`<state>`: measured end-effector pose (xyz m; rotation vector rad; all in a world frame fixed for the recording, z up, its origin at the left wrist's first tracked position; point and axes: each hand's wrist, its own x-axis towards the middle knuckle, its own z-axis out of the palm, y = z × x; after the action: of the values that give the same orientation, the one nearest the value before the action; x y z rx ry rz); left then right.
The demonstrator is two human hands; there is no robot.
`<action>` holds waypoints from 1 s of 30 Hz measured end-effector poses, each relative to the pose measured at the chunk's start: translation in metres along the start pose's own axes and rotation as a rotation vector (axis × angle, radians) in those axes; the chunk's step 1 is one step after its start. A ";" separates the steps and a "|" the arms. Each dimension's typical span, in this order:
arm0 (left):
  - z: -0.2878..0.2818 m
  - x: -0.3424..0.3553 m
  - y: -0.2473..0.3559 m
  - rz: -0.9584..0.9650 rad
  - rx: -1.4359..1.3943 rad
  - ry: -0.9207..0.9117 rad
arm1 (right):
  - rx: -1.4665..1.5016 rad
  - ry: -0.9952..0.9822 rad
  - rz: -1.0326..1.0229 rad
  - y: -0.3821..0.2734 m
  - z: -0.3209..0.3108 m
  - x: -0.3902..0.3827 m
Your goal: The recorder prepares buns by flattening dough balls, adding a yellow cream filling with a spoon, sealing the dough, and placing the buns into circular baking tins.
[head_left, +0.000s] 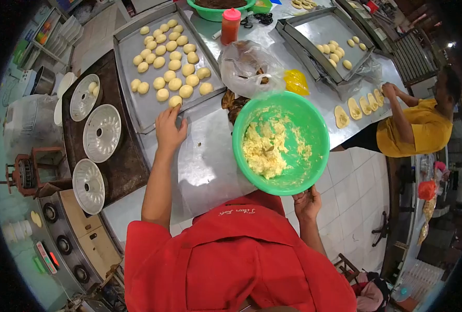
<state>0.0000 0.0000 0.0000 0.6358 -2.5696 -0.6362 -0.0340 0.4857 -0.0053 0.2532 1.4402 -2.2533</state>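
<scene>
My left hand [171,130] reaches to the near edge of a large metal tray [128,62], its fingertips touching a pale dough ball [174,101] in the bottom row and its thumb apart. Many similar balls sit in rows on that tray. At the table's near edge, my right hand [306,203] grips the rim of a green bowl [309,119] from below. Inside the bowl is a lumpy yellow mixture [262,153]. Just beyond it lie a clear plastic bag [246,65] and some brown pieces [233,109] that I cannot make out.
At left, three fluted pans [102,132] sit on a dark baking sheet [124,177]. A red-topped bottle [231,28] stands behind the bag, near a yellow bag [295,82]. At right, a person in yellow [413,127] handles flattened dough [354,108] beside stacked trays [314,31].
</scene>
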 end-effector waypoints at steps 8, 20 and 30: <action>-0.011 -0.055 0.024 0.068 -0.282 0.181 | -0.790 -0.257 0.375 0.082 -0.066 -0.051; -0.008 -0.208 0.071 -0.114 -0.083 0.049 | -0.797 -0.593 0.794 0.009 0.021 -0.005; -0.026 -0.278 0.159 -0.469 -0.969 -0.314 | -0.463 -1.350 0.598 -0.018 0.127 -0.009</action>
<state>0.1859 0.2610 0.0248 0.7983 -1.9499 -2.0723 -0.0236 0.3808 0.0678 -0.7487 0.8449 -1.0401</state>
